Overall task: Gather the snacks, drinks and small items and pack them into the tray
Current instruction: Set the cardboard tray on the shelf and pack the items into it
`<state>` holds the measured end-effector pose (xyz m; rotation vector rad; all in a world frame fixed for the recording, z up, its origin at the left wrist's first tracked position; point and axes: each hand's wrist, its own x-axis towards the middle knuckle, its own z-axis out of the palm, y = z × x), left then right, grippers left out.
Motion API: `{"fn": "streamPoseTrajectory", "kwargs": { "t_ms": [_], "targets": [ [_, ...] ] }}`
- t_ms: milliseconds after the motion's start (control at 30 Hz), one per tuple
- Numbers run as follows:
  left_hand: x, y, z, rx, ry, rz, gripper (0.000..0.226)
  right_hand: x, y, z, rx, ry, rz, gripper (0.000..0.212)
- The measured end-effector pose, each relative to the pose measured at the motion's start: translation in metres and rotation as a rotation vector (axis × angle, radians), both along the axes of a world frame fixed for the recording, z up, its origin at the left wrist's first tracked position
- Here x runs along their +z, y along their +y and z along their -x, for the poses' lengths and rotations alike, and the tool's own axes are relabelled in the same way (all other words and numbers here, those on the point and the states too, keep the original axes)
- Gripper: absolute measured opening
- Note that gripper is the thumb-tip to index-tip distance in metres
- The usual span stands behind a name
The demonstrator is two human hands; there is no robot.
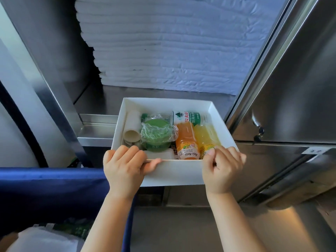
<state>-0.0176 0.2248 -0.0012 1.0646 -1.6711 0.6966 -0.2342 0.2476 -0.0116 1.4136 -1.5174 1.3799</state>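
One white tray (174, 174) is held by two hands, the left hand (123, 168) and the right hand (223, 170). Just beyond the right hand lie one orange juice bottle (186, 140) and one yellow juice bottle (207, 137), two in all, with one water bottle (187, 118) past them. Beyond the left hand are one film-wrapped green cup (156, 135) and one cream tube (132, 128).
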Motion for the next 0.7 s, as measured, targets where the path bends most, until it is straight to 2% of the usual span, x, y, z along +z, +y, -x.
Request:
{"fn": "streamPoseTrajectory", "kwargs": {
  "t_ms": [133, 267, 700],
  "targets": [
    [0.009, -0.002, 0.011, -0.020, 0.117, 0.039, 0.050, 0.013, -0.001, 0.002, 0.026, -0.045, 0.035, 0.046],
    [0.027, -0.003, 0.016, -0.067, 0.158, 0.051, 0.050, 0.031, 0.001, 0.002, 0.063, -0.081, 0.066, 0.045],
    [0.079, 0.087, 0.065, -0.077, 0.084, 0.082, 0.056, 0.060, 0.071, 0.057, 0.240, -0.145, 0.101, 0.048]
  ]
}}
